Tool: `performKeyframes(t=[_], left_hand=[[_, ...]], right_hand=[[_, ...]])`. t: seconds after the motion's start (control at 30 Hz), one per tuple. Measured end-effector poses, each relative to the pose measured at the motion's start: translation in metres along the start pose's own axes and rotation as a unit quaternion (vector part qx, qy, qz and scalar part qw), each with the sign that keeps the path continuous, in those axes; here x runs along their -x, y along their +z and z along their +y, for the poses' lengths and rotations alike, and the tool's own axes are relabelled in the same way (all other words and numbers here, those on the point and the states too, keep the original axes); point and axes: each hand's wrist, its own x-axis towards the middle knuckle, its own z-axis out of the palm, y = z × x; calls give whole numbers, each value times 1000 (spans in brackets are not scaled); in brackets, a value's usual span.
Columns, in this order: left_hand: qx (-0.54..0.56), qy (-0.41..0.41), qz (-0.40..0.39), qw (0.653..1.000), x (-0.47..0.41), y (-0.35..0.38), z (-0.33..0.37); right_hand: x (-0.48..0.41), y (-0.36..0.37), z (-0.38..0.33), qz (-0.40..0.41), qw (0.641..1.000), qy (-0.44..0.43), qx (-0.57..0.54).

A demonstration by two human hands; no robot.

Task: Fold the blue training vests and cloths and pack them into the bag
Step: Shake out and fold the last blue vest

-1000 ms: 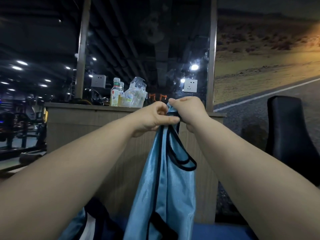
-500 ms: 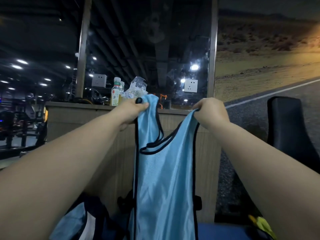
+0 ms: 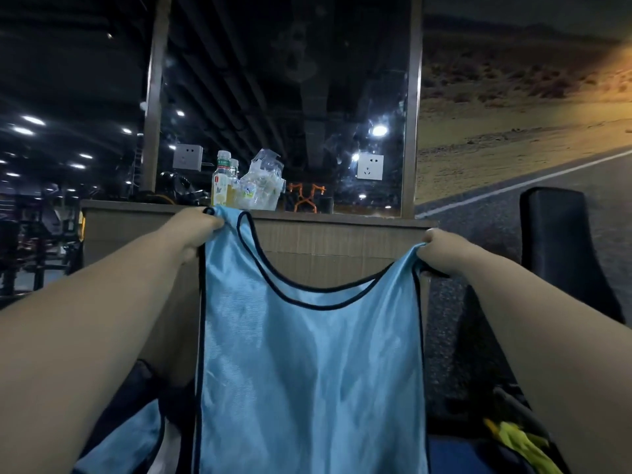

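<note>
A light blue training vest [image 3: 307,364] with dark trim hangs spread flat in front of me, its neckline curving between the two shoulder straps. My left hand [image 3: 196,230] grips the left strap and my right hand [image 3: 441,251] grips the right strap, both held at ledge height. Another blue cloth [image 3: 133,436] lies low at the left, beside something dark that may be the bag [image 3: 136,388]; I cannot tell for sure.
A wooden ledge [image 3: 342,220] runs across in front, with drink bottles [image 3: 224,183] and a clear plastic packet [image 3: 261,186] on it, below a mirror. A black padded seat [image 3: 561,248] stands at right. Something yellow-green [image 3: 519,443] lies low at right.
My hands were together pinching the bunched vest; they have moved apart sideways, and the vest now hangs stretched open between them.
</note>
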Motion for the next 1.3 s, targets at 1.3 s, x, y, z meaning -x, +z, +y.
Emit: performKeyframes(t=[1.3], left_hand=[[82, -52, -41, 994, 33, 62, 24]], right_hand=[[28, -9, -48, -48, 959, -24, -279]])
